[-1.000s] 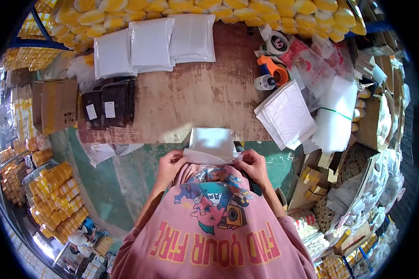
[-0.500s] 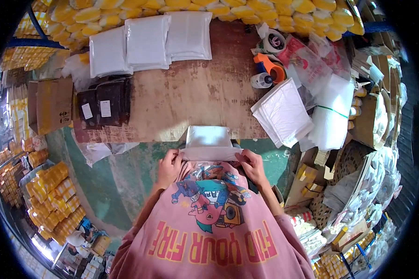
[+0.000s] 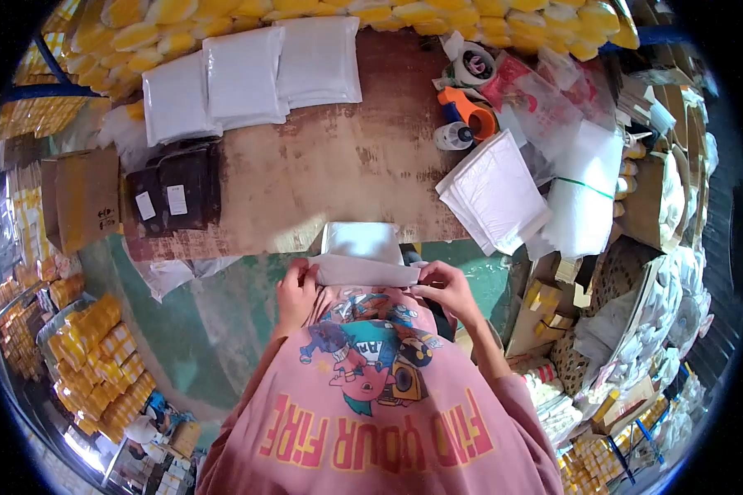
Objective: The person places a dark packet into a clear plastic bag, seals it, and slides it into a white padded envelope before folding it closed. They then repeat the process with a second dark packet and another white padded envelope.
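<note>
A white plastic bag with something flat and squarish inside leans at the table's front edge, against my body. Its loose flap stretches as a pale band between both hands. My left hand pinches the flap's left end with thumb and fingers. At the other end, the fingers of my right hand are closed on the flap's corner. What lies inside the bag is hidden.
Three filled white packages lie at the table's back left, near dark labelled packages. An orange tape dispenser, a bottle, flat white bags and a white roll are on the right.
The flap, level before, now slants down toward the right and shows more of its width. The view has shifted slightly, moving the table's contents left in the frame.
</note>
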Available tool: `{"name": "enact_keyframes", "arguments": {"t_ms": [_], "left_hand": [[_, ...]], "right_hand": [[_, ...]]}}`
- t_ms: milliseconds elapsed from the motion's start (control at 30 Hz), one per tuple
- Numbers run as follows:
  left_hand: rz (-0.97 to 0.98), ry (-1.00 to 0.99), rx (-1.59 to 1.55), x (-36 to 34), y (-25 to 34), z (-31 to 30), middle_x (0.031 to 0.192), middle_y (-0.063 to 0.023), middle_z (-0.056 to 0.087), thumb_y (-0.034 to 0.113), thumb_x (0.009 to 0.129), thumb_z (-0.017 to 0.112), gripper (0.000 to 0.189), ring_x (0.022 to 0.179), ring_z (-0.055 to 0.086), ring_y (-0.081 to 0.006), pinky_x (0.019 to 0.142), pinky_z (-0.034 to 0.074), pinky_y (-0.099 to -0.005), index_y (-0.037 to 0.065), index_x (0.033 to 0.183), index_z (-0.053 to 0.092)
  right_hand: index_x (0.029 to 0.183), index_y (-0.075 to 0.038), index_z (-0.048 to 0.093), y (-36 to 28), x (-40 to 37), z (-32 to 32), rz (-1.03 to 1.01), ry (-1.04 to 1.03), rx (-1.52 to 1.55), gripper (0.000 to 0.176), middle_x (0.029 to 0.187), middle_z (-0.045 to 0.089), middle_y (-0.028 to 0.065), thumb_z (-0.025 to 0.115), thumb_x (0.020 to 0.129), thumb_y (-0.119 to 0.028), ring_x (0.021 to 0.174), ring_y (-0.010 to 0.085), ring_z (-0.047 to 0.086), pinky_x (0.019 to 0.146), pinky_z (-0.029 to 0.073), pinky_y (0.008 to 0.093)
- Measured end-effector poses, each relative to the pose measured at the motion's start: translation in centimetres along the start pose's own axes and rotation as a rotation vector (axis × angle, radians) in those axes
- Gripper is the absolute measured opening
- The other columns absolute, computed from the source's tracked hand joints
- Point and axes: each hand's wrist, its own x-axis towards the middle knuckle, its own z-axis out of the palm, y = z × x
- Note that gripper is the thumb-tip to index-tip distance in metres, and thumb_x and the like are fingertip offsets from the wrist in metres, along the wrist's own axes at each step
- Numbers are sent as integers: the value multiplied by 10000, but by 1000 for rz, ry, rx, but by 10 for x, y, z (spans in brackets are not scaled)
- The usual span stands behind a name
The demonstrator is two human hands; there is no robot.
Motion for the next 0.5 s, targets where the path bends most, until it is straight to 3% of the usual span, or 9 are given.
{"name": "enact_keyframes", "arguments": {"t_ms": [67,200,333,500], "left_hand": [[34,17,-7,0,-1,0,772,-152,655,148,866,655,149,680,664,-326,601,511,-387,43,939,579],[-19,1,-24,-2,2,-4,771,-158,651,144,869,658,167,690,666,-327,597,510,-382,33,942,556],[-74,-14,10,-3,6,-5,768,-157,649,160,872,655,174,720,662,-341,608,508,-387,32,931,553],[19,-2,95,-1,-1,-1,771,-157,654,209,875,645,184,722,651,-361,619,499,-423,56,937,565]], "right_hand": [[794,6,584,6,2,8,2,17,74,205,717,612,25,770,782,-79,642,81,568,560,457,234],[747,30,580,9,7,12,-53,75,-352,248,658,591,31,727,836,-149,595,59,528,514,423,239],[748,20,571,10,11,21,-61,166,-190,234,593,571,31,698,858,-142,535,70,503,474,398,256],[732,16,556,14,14,29,-120,234,-268,236,590,569,34,667,879,-131,515,82,506,460,394,256]]}}
